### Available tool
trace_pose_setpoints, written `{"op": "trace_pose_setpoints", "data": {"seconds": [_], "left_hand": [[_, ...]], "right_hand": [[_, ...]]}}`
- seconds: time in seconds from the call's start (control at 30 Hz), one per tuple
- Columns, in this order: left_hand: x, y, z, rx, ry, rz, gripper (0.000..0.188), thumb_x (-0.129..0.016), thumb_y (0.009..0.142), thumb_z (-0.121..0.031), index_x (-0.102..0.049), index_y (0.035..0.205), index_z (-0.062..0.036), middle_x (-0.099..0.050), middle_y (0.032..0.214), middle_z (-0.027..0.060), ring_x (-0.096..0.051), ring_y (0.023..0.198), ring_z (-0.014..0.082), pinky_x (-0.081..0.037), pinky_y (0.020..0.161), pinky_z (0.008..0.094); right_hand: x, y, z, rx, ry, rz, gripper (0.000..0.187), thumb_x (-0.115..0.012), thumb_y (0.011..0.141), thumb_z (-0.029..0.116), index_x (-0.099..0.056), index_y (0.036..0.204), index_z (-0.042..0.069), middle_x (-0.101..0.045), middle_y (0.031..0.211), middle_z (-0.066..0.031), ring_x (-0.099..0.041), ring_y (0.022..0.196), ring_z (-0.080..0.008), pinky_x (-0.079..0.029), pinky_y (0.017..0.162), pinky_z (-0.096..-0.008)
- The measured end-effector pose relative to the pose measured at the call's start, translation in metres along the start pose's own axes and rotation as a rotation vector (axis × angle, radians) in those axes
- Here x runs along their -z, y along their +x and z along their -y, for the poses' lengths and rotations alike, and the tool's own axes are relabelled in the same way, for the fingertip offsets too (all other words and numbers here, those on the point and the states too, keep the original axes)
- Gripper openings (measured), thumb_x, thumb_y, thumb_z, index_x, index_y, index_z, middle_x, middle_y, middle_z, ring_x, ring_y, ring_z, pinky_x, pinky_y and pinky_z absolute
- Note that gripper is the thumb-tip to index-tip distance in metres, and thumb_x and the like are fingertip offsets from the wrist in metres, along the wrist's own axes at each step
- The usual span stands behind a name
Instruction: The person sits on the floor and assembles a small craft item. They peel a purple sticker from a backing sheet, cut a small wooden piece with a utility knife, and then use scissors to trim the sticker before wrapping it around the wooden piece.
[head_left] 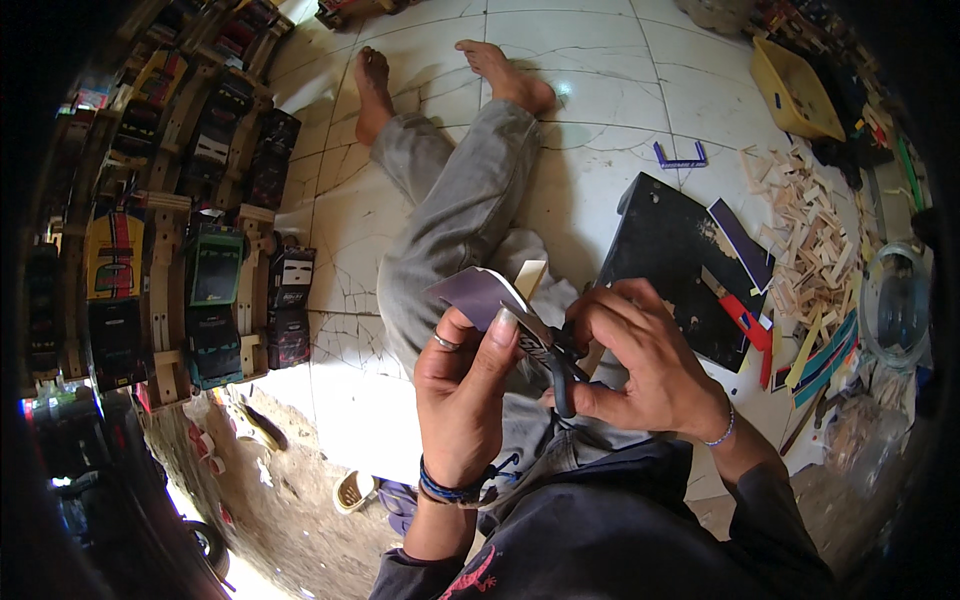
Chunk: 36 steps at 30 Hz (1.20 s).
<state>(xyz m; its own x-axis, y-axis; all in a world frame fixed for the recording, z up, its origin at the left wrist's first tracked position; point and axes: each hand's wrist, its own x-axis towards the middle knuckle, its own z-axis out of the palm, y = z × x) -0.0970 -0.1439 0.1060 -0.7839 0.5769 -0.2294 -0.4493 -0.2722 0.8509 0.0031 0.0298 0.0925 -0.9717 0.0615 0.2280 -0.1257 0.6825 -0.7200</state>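
Note:
Over my lap, my left hand (458, 385) pinches a purple sheet (468, 292) with a pale edge between thumb and fingers. My right hand (655, 365) grips black-handled scissors (563, 380), its fingers in and around the loops. The blades point up and left, against the sheet's right edge beside my left thumb; how far they are parted is hard to make out. A cream-coloured strip (531, 277) sticks up just behind the blades, and its lower end is hidden.
On the right lies a black board (640, 235) with a red-handled cutter (742, 318) and a purple strip (738, 240). Beyond are a purple bracket (680, 162), heaped wooden pieces (812, 225) and a yellow basin (797, 95). Toy trucks (213, 268) line the left.

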Motion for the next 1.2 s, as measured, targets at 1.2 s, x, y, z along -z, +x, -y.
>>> {"op": "trace_pose_setpoints", "data": {"seconds": [1.2], "left_hand": [[0.011,0.004,0.01,0.018,0.037,-0.021,0.02,-0.062,0.102,-0.009,-0.065,0.119,-0.001,-0.072,0.112,0.01,-0.069,0.102,0.0181,-0.054,0.094,0.0346]], "right_hand": [[-0.006,-0.003,-0.004,-0.072,0.066,0.001,0.033,-0.076,0.08,0.028,-0.055,0.094,0.005,-0.059,0.09,-0.0071,-0.061,0.089,-0.0291,-0.041,0.09,-0.0428]]}}
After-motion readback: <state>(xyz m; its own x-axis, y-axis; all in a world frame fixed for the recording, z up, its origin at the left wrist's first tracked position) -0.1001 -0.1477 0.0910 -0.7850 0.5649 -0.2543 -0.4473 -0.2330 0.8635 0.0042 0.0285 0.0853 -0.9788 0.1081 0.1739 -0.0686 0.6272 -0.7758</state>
